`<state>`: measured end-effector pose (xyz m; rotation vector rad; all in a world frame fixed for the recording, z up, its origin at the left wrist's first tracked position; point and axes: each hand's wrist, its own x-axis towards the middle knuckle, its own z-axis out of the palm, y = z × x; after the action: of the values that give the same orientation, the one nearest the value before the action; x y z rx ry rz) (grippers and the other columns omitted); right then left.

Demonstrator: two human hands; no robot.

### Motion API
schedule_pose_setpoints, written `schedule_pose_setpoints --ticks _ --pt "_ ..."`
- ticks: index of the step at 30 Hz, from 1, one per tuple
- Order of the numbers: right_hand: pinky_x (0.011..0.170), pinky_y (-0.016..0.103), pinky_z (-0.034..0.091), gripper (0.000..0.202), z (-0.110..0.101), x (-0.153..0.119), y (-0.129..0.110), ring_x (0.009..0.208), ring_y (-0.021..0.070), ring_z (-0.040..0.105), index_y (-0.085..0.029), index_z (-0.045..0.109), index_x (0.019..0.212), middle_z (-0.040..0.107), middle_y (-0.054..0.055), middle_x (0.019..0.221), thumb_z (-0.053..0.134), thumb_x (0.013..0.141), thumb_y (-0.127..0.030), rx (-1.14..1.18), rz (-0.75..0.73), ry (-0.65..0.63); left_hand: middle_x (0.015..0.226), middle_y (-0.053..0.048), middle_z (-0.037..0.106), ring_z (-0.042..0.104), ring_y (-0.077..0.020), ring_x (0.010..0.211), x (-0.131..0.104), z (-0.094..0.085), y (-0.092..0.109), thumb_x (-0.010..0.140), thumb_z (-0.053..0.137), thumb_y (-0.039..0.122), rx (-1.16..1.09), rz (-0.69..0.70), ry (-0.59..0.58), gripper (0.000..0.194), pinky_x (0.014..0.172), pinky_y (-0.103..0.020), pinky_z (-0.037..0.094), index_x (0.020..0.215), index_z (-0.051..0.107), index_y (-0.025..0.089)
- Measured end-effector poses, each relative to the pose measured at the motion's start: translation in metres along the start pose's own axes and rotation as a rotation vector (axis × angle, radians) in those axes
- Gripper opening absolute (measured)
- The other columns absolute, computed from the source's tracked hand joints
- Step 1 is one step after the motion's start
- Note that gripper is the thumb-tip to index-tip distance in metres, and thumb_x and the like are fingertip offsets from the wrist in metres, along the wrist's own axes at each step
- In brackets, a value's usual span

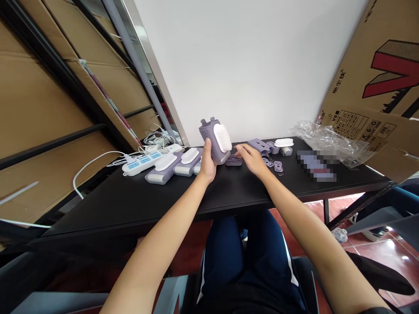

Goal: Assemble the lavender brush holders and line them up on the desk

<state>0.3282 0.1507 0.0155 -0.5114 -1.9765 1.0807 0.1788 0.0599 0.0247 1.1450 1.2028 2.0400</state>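
Observation:
My left hand point(208, 163) is wrapped round a purple plastic housing with a white bristled brush pad point(223, 138), lifted above the black table with its notched open end up. My right hand point(251, 159) is just to its right, fingertips drawn together; whatever they hold, if anything, is too small to make out. Below those fingertips sits a small purple tray point(233, 161). Left of my left hand lie similar purple-and-white brush units point(165, 168), one partly hidden by that hand. Right of my right hand lie purple frame pieces point(278, 166) and a loose white brush head point(283, 142).
A white power strip point(144, 160) with tangled cables lies on the table's left. Clear plastic wrap point(337, 139) and a pixelated object point(316, 165) are on the right. A printed carton point(369, 100) leans behind them; a white wall point(248, 65) rises at the back.

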Motion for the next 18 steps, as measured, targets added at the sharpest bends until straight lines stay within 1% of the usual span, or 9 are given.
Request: schedule_pose_setpoints --ticks 2,3,5,7,9,12,13,15,18 --pt "0.092 0.036 0.048 0.032 -0.005 0.001 0.003 0.094 0.0215 0.066 -0.024 0.071 0.107 0.072 0.004 0.098 0.049 0.098 -0.047 -0.285 -0.005 0.108 0.12 -0.011 0.073 0.07 -0.0275 0.114 0.001 -0.001 0.006 0.09 0.038 0.082 -0.175 -0.143 0.017 0.075 0.085 -0.037 0.062 0.128 0.064 0.023" --pt "0.093 0.037 0.048 0.029 -0.007 0.002 0.005 0.096 0.0224 0.065 -0.024 0.071 0.107 0.072 0.005 0.1 0.05 0.098 -0.041 -0.414 0.015 0.137 0.113 -0.012 0.075 0.073 -0.0273 0.104 0.001 -0.002 0.007 0.09 0.039 0.081 -0.237 -0.194 0.021 0.075 0.077 -0.037 0.063 0.123 0.066 0.02" --pt "0.095 0.041 0.047 0.027 -0.01 0.002 0.008 0.103 0.0257 0.064 -0.023 0.071 0.11 0.071 0.008 0.107 0.049 0.097 -0.033 -0.621 0.077 0.146 0.102 -0.012 0.076 0.075 -0.0258 0.091 0.003 -0.006 0.009 0.089 0.039 0.082 -0.294 -0.28 0.015 0.076 0.069 -0.036 0.064 0.119 0.067 0.018" --pt "0.098 0.045 0.046 0.028 -0.01 0.002 0.01 0.112 0.03 0.062 -0.023 0.071 0.115 0.069 0.011 0.117 0.051 0.096 -0.032 -0.75 0.119 0.102 0.094 -0.01 0.075 0.075 -0.0246 0.084 0.006 -0.009 0.009 0.089 0.037 0.083 -0.322 -0.332 0.032 0.078 0.065 -0.036 0.064 0.118 0.066 0.017" --pt "0.102 0.048 0.044 0.035 -0.007 0.0 0.011 0.12 0.0331 0.059 -0.025 0.068 0.125 0.065 0.013 0.127 0.054 0.095 -0.034 -0.798 0.112 0.017 0.089 -0.01 0.075 0.075 -0.024 0.078 0.008 -0.011 0.007 0.089 0.038 0.083 -0.333 -0.371 0.042 0.078 0.061 -0.035 0.064 0.118 0.066 0.016" --pt "0.105 0.049 0.042 0.051 -0.002 -0.004 0.011 0.128 0.0345 0.054 -0.027 0.056 0.143 0.059 0.013 0.14 0.058 0.093 -0.035 -0.796 0.051 -0.12 0.085 -0.008 0.074 0.075 -0.0226 0.072 0.008 -0.012 0.006 0.09 0.046 0.077 -0.314 -0.404 0.025 0.069 0.056 -0.033 0.063 0.117 0.065 0.016" --pt "0.105 0.049 0.042 0.051 -0.001 -0.004 0.012 0.129 0.0349 0.054 -0.027 0.056 0.144 0.059 0.013 0.14 0.058 0.093 -0.034 -0.808 0.044 -0.152 0.084 -0.007 0.074 0.075 -0.0222 0.071 0.008 -0.011 0.006 0.09 0.05 0.074 -0.3 -0.409 0.016 0.066 0.055 -0.032 0.062 0.117 0.066 0.016" --pt "0.103 0.05 0.043 0.042 0.001 -0.004 0.013 0.126 0.036 0.056 -0.025 0.062 0.136 0.062 0.014 0.135 0.056 0.095 -0.034 -0.868 0.068 -0.17 0.085 -0.007 0.074 0.075 -0.0222 0.07 0.006 -0.01 0.006 0.09 0.053 0.072 -0.273 -0.419 -0.002 0.063 0.053 -0.031 0.062 0.117 0.066 0.016" --pt "0.099 0.051 0.044 0.033 0.002 -0.001 0.018 0.12 0.0372 0.059 -0.021 0.067 0.125 0.066 0.017 0.126 0.051 0.098 -0.034 -0.967 0.15 -0.098 0.088 -0.01 0.075 0.075 -0.0231 0.071 0.005 -0.009 0.005 0.089 0.054 0.074 -0.238 -0.443 -0.023 0.068 0.05 -0.029 0.06 0.118 0.067 0.014"
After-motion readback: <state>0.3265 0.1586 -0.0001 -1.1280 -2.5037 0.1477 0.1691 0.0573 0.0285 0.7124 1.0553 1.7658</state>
